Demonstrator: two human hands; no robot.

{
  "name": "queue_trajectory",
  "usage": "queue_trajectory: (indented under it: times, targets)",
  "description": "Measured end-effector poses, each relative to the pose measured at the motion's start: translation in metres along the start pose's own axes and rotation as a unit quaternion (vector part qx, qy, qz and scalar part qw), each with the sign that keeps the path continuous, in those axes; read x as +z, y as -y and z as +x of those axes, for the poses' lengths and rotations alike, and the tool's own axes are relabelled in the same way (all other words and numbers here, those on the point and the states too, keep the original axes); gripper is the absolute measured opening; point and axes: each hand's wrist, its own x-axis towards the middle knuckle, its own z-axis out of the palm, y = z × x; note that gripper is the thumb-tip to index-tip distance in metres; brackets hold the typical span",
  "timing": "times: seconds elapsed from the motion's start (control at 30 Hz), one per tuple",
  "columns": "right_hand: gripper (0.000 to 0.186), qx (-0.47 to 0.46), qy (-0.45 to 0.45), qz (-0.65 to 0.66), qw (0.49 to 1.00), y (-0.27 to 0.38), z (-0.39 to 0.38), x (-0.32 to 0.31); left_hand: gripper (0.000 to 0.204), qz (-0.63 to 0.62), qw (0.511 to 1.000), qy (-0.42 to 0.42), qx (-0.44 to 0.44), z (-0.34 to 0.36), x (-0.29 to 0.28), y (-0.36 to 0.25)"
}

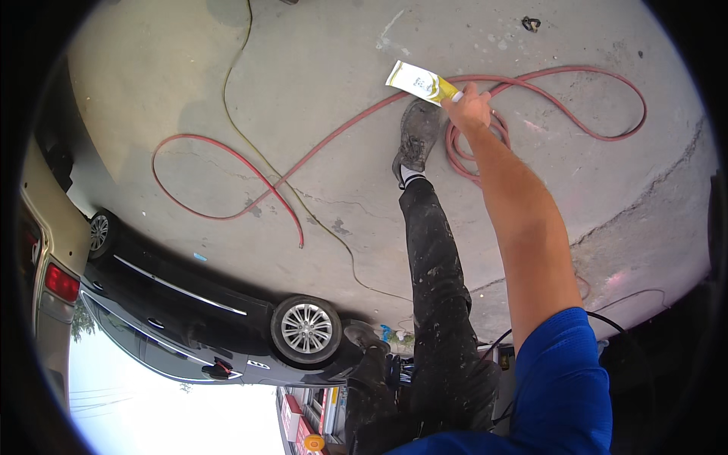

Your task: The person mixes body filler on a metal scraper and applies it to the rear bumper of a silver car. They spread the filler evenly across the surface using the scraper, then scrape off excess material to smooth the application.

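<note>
My right hand (pixel 471 108) reaches far forward, its fingers closed around the capped end of a white and yellow squeeze tube (pixel 418 80). The tube's flat, wide end points away to the left, above the toe of my dark shoe (pixel 419 130). Behind the hand, a red hose (pixel 455 152) lies coiled on the concrete. At the bottom edge is a small round orange thing (pixel 313 442). A tan patch beside it may be a bit of my left hand, but it is too cut off to make out its fingers.
The red hose loops widely over the concrete floor (pixel 341 45), crossed by a thin yellowish hose (pixel 225 91). A black car (pixel 189 303) with a silver-spoked wheel (pixel 306 329) stands at left, beside a beige vehicle (pixel 64 220). A small dark object (pixel 531 24) lies at the far right.
</note>
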Motion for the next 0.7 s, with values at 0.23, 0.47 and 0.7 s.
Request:
queue_trajectory:
  times: [0.23, 0.47, 0.7]
  targets:
    - [0.064, -0.118, 0.091, -0.034, 0.988, -0.049, -0.133, -0.021, 0.043, -0.089, 0.987, 0.061, 0.121, 0.025, 0.015, 0.014]
    - [0.059, -0.430, 0.136, -0.039, 0.892, -0.059, -0.243, -0.105, 0.046, -0.311, 0.905, 0.143, 0.252, 0.040, 0.049, 0.043]
    - [0.054, -0.505, 0.374, -0.099, 0.771, -0.066, -0.415, -0.104, 0.048, -0.575, 0.730, 0.237, 0.283, 0.011, 0.102, 0.111]
